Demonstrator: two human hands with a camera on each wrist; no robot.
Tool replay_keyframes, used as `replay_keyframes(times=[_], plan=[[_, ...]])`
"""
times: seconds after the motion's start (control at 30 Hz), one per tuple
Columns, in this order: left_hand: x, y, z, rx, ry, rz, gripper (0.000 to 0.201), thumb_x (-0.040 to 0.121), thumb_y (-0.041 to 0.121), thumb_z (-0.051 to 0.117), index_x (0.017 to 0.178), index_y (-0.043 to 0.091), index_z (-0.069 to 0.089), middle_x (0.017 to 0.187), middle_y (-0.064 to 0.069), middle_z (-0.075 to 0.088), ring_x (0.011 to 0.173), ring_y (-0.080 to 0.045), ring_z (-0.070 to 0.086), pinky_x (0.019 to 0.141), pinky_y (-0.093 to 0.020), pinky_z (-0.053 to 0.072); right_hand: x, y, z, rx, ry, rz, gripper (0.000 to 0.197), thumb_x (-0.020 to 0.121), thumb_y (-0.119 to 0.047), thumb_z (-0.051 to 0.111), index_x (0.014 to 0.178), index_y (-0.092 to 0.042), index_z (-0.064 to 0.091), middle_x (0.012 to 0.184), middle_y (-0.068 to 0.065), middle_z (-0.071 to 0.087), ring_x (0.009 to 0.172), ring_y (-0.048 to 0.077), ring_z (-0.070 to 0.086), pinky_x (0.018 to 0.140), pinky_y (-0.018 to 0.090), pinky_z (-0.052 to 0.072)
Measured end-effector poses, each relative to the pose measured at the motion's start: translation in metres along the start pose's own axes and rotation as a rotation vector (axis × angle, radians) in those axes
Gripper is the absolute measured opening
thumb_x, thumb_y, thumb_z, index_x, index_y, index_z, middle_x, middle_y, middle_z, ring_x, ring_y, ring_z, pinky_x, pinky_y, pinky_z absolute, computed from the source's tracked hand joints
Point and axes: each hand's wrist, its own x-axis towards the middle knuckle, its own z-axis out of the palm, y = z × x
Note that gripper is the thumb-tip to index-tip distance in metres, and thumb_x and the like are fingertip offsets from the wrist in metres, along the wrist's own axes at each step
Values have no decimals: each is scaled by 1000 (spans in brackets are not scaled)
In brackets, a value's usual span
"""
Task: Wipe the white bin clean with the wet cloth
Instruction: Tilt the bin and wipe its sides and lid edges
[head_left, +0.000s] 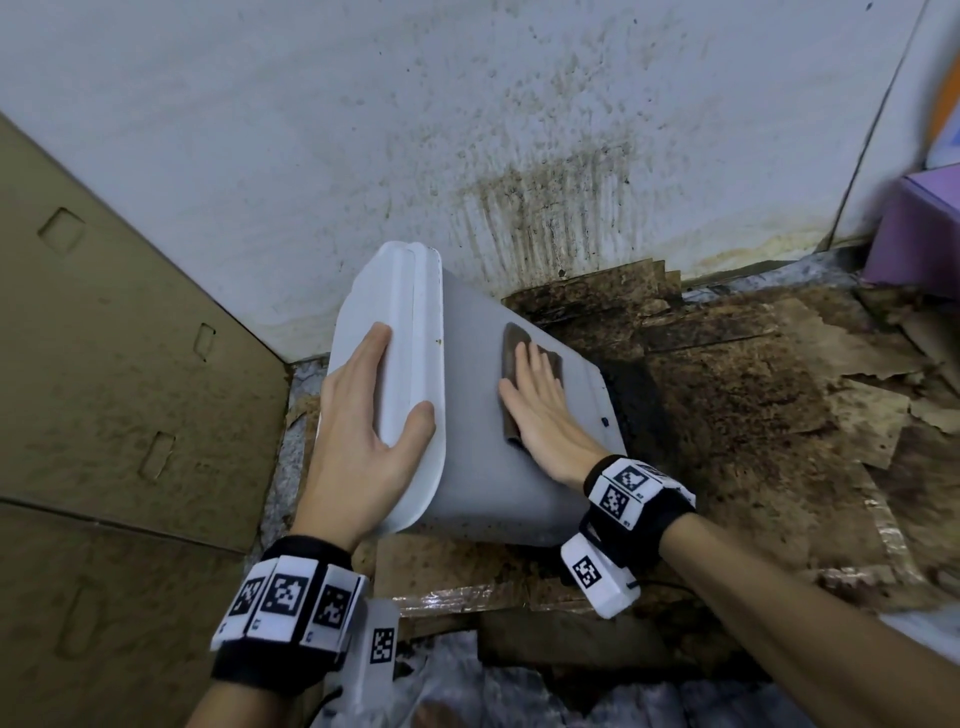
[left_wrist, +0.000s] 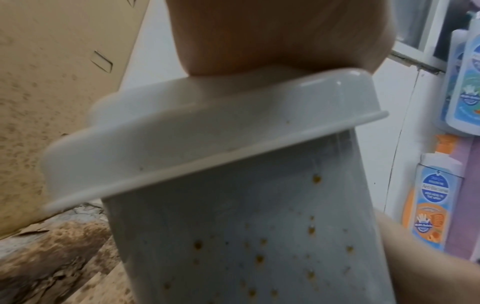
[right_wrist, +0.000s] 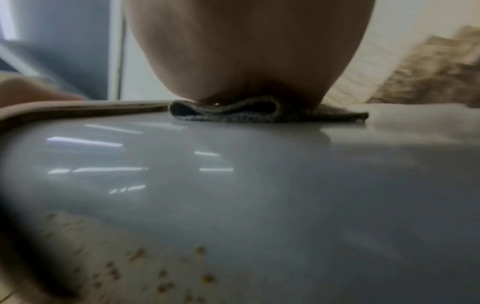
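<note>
The white bin (head_left: 483, 457) lies tipped on its side on the floor, its lid (head_left: 410, 291) pointing to the left. My left hand (head_left: 374, 410) grips the lid end, fingers over the lid's face and thumb on its rim. A brown wet cloth (head_left: 514, 343) lies on the bin's upturned side, and my right hand (head_left: 540, 400) presses flat on it with straight fingers. In the right wrist view the folded cloth (right_wrist: 233, 113) sits under the palm on the glossy bin wall (right_wrist: 259, 174). Brown specks (left_wrist: 259, 259) dot the bin's side near the lid (left_wrist: 207, 131).
A big cardboard box (head_left: 104, 364) stands at the left. The white wall (head_left: 519, 130) behind is spattered with brown stains. Soiled, torn cardboard (head_left: 753, 374) covers the floor to the right. A purple box (head_left: 914, 228) sits far right, with soap bottles (left_wrist: 431, 197) near it.
</note>
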Motion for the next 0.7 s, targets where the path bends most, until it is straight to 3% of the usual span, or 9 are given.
replay_keyframes(times=[0.2, 0.4, 0.57, 0.7], plan=[[0, -2, -2, -19, 9, -12, 84, 83, 57, 48, 160, 31, 28, 160, 9, 35, 146, -6, 26, 116, -31, 26, -4, -2, 7, -41, 8, -138, 61, 109, -41, 13, 155, -24, -22, 163, -7, -29, 149, 6, -28, 123, 33, -14], [-3, -4, -5, -48, 26, -56, 77, 87, 43, 55, 159, 33, 30, 148, 12, 38, 142, -10, 31, 114, -32, 28, -1, 13, 4, -91, 12, -182, 62, 108, -44, 16, 155, -23, -20, 164, -6, -28, 149, 2, -27, 122, 26, -14], [-5, -9, -7, -67, 23, -90, 77, 87, 42, 55, 159, 34, 29, 148, 9, 38, 141, -10, 32, 113, -32, 28, 12, 43, -6, -65, 11, -25, 66, 109, -44, 20, 158, -19, -16, 165, -4, -23, 150, 7, -24, 124, 33, -11], [-5, -8, -7, -64, 24, -87, 78, 87, 42, 55, 159, 34, 29, 147, 10, 39, 141, -10, 33, 113, -30, 27, 19, 64, -21, -19, 12, 156, 63, 110, -36, 21, 157, -10, -12, 166, 5, -22, 152, 15, -22, 122, 31, -13]])
